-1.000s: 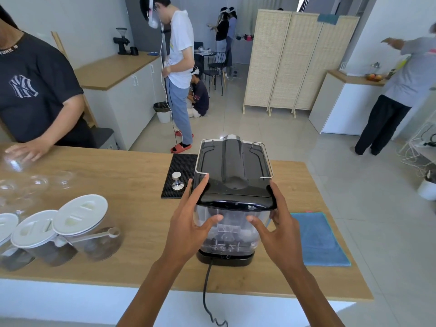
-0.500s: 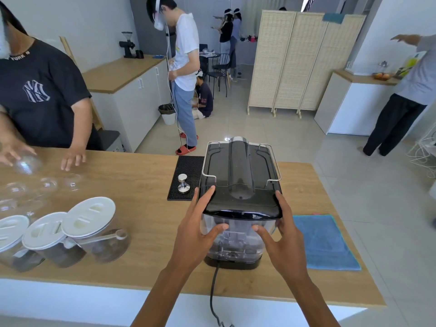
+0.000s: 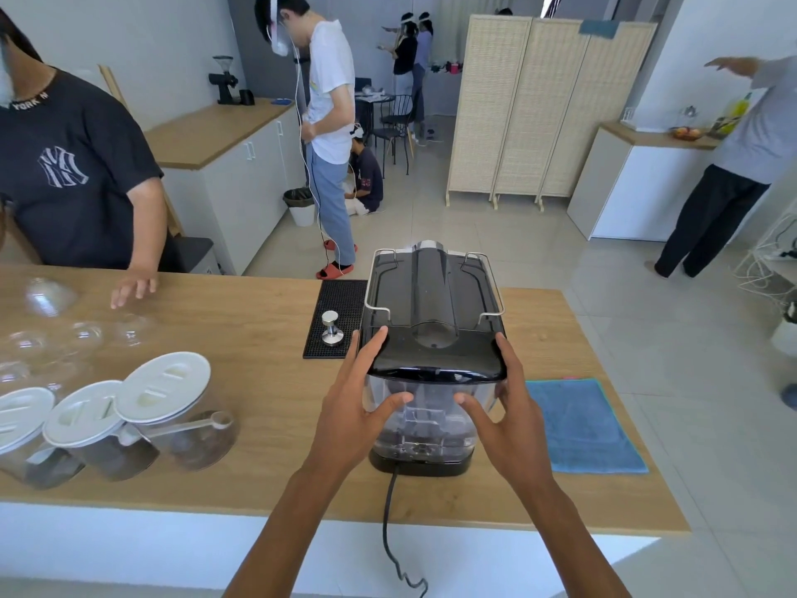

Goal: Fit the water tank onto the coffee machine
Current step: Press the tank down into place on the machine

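The black coffee machine [image 3: 433,304] stands on the wooden counter [image 3: 241,338] with its back toward me. The clear water tank [image 3: 425,425], with a glossy black lid, sits upright against the machine's rear, above a black base. My left hand [image 3: 358,407] grips the tank's left side, thumb on its near face and fingers up by the lid edge. My right hand [image 3: 509,416] mirrors it on the right side. A black power cord [image 3: 388,511] runs from the base over the counter's front edge.
A black mat [image 3: 340,295] with a metal tamper [image 3: 331,328] lies left of the machine. A blue cloth [image 3: 582,425] lies to the right. Three white-lidded jars [image 3: 164,407] and clear glasses [image 3: 47,295] stand at left. A person's hand [image 3: 131,287] rests on the counter's far side.
Both hands have stayed on the tank's sides, and the tank looks unmoved against the machine. The person across the counter moved a hand from the glasses to the countertop.
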The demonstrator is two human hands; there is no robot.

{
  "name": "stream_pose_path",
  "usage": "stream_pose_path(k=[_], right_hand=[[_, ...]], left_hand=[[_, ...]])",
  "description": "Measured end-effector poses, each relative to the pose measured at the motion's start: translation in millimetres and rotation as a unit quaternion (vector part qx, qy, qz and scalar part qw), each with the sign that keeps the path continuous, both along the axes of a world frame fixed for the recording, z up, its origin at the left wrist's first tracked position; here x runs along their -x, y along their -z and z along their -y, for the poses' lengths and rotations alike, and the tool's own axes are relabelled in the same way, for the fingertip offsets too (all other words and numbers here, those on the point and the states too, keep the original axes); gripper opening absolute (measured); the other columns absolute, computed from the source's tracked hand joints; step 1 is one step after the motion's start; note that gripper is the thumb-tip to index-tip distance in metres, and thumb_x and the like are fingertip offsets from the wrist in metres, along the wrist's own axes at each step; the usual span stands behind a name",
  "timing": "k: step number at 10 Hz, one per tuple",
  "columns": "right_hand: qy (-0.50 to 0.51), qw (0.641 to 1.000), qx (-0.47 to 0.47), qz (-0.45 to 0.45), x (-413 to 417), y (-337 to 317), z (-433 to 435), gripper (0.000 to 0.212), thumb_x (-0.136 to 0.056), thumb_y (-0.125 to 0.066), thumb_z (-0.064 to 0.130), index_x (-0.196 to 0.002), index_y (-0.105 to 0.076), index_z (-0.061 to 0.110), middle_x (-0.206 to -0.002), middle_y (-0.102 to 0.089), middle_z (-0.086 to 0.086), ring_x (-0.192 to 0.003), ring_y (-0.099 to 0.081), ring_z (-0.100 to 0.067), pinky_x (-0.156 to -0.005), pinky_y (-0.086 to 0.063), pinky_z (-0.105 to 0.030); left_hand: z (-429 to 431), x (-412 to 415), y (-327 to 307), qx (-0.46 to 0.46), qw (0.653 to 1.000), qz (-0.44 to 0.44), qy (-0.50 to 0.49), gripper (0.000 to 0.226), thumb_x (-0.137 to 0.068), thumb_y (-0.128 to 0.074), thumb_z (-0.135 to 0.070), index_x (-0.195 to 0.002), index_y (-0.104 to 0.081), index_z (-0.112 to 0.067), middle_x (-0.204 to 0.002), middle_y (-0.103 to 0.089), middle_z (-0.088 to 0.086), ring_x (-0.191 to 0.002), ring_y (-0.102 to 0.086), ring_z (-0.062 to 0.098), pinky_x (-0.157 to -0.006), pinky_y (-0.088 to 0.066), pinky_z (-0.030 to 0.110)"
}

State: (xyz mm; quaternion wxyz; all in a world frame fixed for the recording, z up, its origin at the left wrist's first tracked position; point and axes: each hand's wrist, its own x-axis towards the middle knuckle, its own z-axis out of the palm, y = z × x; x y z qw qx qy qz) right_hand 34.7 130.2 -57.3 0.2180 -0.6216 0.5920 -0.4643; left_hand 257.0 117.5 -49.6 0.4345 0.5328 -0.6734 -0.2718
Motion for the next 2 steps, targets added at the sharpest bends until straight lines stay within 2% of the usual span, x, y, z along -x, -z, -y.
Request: stream_pose_path(k=[1, 2], right_hand=[[-0.006, 1.0, 0.008, -0.017, 1.1, -2.9, 0.5, 0.095, -0.086, -0.07, 0.05, -0.155, -0.005, 0.053, -0.166, -0.023, 0.016, -0.148, -0.034, -0.015, -0.114, -0.042, -0.045], [-0.013, 0.999, 0.008, -0.038, 9.3, -7.7, 0.9, 0.104, -0.085, -0.07, 0.05, -0.151, 0.009, 0.058, -0.167, -0.008, 0.021, -0.15, -0.029, -0.012, -0.107, -0.04, -0.035]], left_hand=[[-2.4, -4.3, -5.5, 0.002, 0.999, 0.033, 0.021, 0.09, -0.09, -0.073, -0.042, -0.159, -0.016, -0.046, -0.166, -0.03, -0.015, -0.153, -0.031, 0.016, -0.117, -0.04, 0.05], [-3.5, -16.1, -6.4, -0.005, 0.995, 0.098, 0.032, 0.102, -0.093, -0.072, -0.035, -0.159, 0.004, -0.049, -0.167, -0.028, -0.012, -0.147, -0.04, 0.026, -0.115, -0.043, 0.046]])
